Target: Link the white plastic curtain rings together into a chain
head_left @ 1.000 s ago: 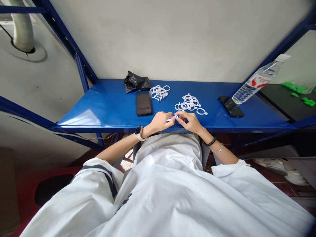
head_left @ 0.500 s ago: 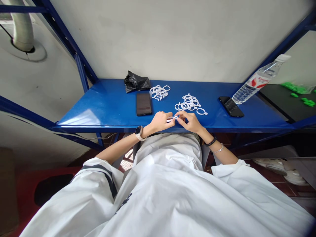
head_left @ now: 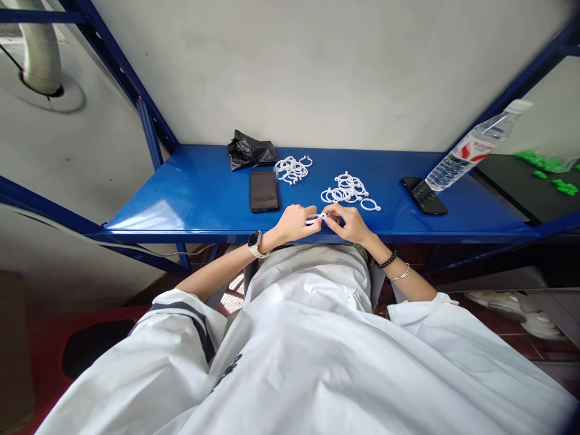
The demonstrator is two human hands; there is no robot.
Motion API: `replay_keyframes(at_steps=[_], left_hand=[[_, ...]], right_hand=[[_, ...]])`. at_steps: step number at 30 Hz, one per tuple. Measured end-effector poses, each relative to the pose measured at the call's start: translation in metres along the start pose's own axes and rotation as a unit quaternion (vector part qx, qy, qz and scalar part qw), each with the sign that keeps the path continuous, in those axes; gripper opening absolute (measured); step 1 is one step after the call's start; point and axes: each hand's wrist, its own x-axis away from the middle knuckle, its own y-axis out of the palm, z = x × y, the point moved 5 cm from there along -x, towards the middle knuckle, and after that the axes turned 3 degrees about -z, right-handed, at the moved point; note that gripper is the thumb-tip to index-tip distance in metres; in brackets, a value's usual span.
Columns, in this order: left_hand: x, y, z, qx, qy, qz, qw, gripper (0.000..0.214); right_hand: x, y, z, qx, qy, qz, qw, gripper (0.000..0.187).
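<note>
Between my two hands, just above the front edge of the blue table (head_left: pixel 203 199), is a white plastic ring (head_left: pixel 310 222) with a small eyelet. My left hand (head_left: pixel 295 222) pinches the ring's band, and part of it is hidden behind the fingers. The fingertips of my right hand (head_left: pixel 345 222) close on the eyelet end. Beyond my right hand lies a pile of white rings (head_left: pixel 347 188), with a single ring (head_left: pixel 370 205) beside it. Another heap of white rings (head_left: pixel 293 170), some with open ends, rests farther back on the left.
A dark phone-like slab (head_left: pixel 264 191) lies left of the rings, with a crumpled black plastic bag (head_left: pixel 249 150) behind it. On the right, a water bottle (head_left: pixel 475 148) stands by a black phone (head_left: pixel 425 196). Green pieces (head_left: pixel 544 162) sit on a dark surface at far right.
Almost nothing differs. My hands keep their pinch on the ring, and the eyelet has shifted very slightly between my fingertips.
</note>
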Motion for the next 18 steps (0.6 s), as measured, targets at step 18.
replay_keyframes(at_steps=[18], left_hand=[[0.0028, 0.0007, 0.0007, 0.019, 0.020, 0.092, 0.995, 0.028]], right_hand=[[-0.0003, -0.0004, 0.0044, -0.060, 0.045, 0.003, 0.997, 0.012]])
